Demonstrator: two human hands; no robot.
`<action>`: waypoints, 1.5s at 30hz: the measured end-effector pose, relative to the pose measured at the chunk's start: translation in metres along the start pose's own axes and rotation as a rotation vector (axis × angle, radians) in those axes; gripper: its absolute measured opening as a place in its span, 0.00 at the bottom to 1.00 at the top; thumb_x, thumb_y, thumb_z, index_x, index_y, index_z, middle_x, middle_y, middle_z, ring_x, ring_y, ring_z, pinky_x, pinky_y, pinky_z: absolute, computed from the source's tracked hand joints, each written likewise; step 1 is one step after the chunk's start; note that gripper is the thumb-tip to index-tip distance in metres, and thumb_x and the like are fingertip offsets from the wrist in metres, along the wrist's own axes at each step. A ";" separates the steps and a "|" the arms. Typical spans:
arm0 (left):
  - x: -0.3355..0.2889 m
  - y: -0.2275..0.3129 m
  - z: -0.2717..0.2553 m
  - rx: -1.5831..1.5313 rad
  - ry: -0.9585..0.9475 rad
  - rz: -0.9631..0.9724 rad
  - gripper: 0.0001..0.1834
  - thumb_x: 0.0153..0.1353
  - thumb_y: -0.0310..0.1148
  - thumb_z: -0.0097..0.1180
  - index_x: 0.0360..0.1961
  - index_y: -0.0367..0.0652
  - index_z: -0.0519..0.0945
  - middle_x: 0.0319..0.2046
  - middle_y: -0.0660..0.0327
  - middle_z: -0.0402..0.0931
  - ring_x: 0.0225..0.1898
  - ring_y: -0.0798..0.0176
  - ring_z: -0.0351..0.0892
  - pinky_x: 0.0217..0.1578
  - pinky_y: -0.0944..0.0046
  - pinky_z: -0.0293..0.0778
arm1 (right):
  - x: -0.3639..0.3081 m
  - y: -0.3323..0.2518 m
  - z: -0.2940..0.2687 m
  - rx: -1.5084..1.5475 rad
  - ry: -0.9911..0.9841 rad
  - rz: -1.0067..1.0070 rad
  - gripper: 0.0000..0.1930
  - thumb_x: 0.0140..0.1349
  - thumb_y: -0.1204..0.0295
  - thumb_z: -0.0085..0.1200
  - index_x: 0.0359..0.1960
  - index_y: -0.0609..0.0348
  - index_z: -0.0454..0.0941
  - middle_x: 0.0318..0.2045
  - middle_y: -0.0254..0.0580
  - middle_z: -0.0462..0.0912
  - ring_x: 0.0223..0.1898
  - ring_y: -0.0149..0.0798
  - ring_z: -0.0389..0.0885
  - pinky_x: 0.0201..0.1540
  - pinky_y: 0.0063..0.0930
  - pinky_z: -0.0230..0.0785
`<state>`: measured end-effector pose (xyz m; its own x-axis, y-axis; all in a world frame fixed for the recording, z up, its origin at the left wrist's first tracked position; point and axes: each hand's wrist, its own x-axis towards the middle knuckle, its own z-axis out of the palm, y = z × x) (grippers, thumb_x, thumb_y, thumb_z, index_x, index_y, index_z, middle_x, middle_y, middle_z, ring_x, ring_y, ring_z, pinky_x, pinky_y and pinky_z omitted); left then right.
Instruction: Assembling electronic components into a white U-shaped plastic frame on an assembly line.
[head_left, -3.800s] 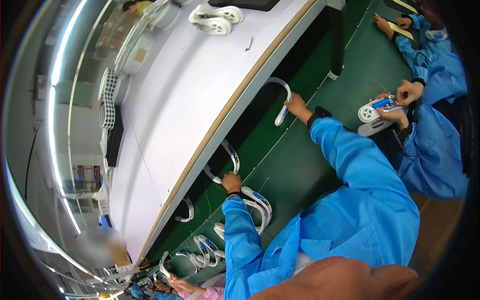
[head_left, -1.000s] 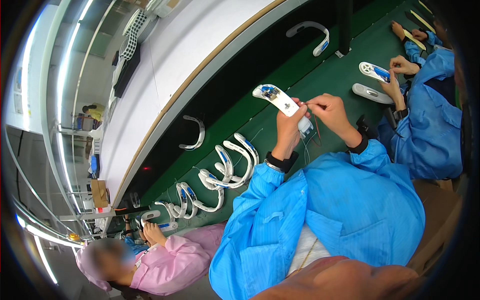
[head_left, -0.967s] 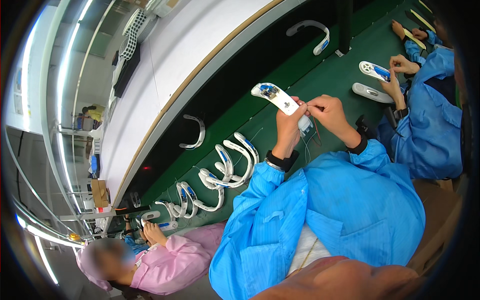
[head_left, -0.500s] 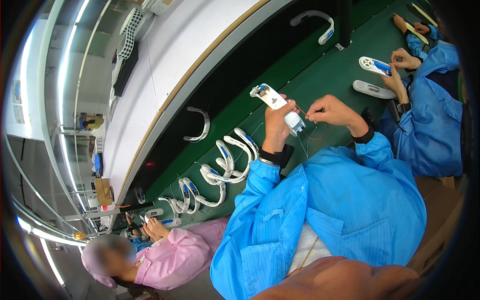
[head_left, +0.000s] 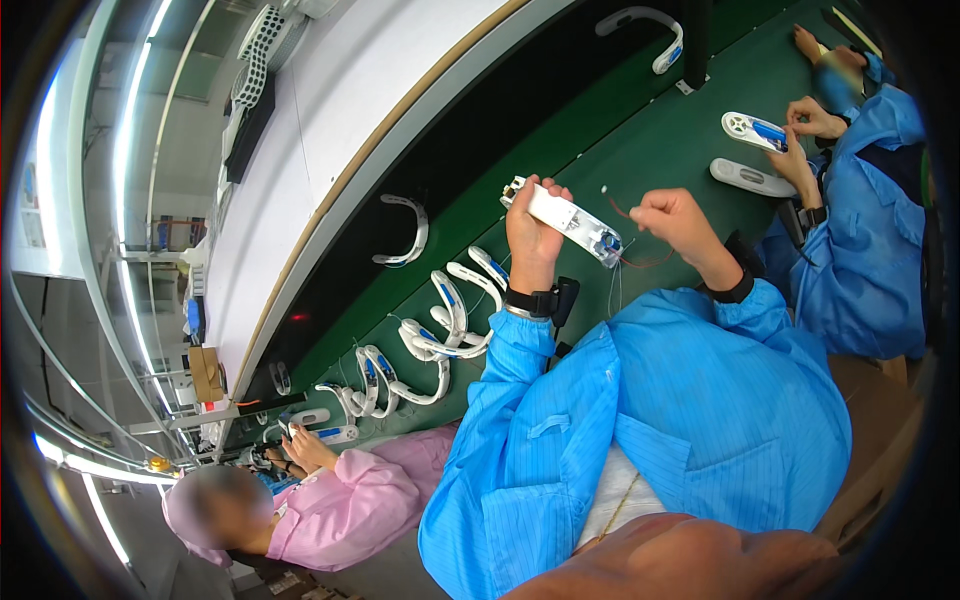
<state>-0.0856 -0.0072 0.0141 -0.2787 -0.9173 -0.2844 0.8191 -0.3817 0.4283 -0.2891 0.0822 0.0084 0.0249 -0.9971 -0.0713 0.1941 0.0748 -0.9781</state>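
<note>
My left hand is closed around one end of a long white plastic housing, held tilted above the green bench. Small electronic parts show at the housing's far end, and blue parts with thin wires at its near end. My right hand, to the right of the housing, pinches a thin red wire. Beyond my fingers the wire's free end sticks out, near a small white tip. More of the red wire loops below, back toward the housing's near end.
Several white curved neckband-like devices lie on the green bench to the left. One more curved piece lies farther back. At right, a co-worker in blue handles a white part beside a white shell. A person in pink works at left.
My left hand has shifted its hold toward the housing's far end, and the housing now lies more slanted. My right hand has moved slightly right, pulling the wire farther from it.
</note>
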 end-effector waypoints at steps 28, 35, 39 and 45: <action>-0.008 -0.011 -0.004 0.000 -0.120 -0.090 0.07 0.60 0.28 0.51 0.39 0.38 0.71 0.32 0.56 0.70 0.32 0.60 0.71 0.39 0.55 0.73 | -0.001 0.003 0.024 -0.049 -0.100 0.081 0.12 0.54 0.72 0.54 0.14 0.60 0.73 0.10 0.26 0.65 0.14 0.19 0.58 0.17 0.19 0.47; -0.008 -0.014 -0.005 -0.044 -0.108 -0.098 0.07 0.59 0.27 0.52 0.39 0.38 0.71 0.32 0.57 0.70 0.32 0.60 0.71 0.40 0.56 0.73 | -0.001 0.013 0.028 0.076 -0.136 -0.032 0.08 0.59 0.72 0.53 0.25 0.63 0.79 0.14 0.29 0.71 0.15 0.20 0.62 0.16 0.15 0.48; -0.007 -0.012 -0.007 -0.083 -0.085 -0.058 0.07 0.58 0.25 0.52 0.38 0.38 0.70 0.31 0.57 0.70 0.33 0.60 0.71 0.41 0.56 0.72 | -0.001 0.010 0.024 0.225 -0.028 0.092 0.07 0.61 0.73 0.51 0.29 0.64 0.78 0.16 0.31 0.73 0.14 0.20 0.63 0.15 0.14 0.51; -0.010 -0.017 -0.008 -0.074 -0.038 -0.001 0.07 0.58 0.25 0.51 0.38 0.39 0.69 0.31 0.57 0.69 0.33 0.60 0.70 0.43 0.57 0.71 | 0.002 0.017 0.028 0.277 0.054 0.059 0.07 0.62 0.73 0.51 0.31 0.66 0.77 0.21 0.39 0.80 0.15 0.22 0.70 0.15 0.14 0.61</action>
<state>-0.0927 0.0090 0.0033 -0.2972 -0.9210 -0.2518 0.8531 -0.3746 0.3633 -0.2582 0.0815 -0.0029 -0.0066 -0.9896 -0.1439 0.4549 0.1252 -0.8817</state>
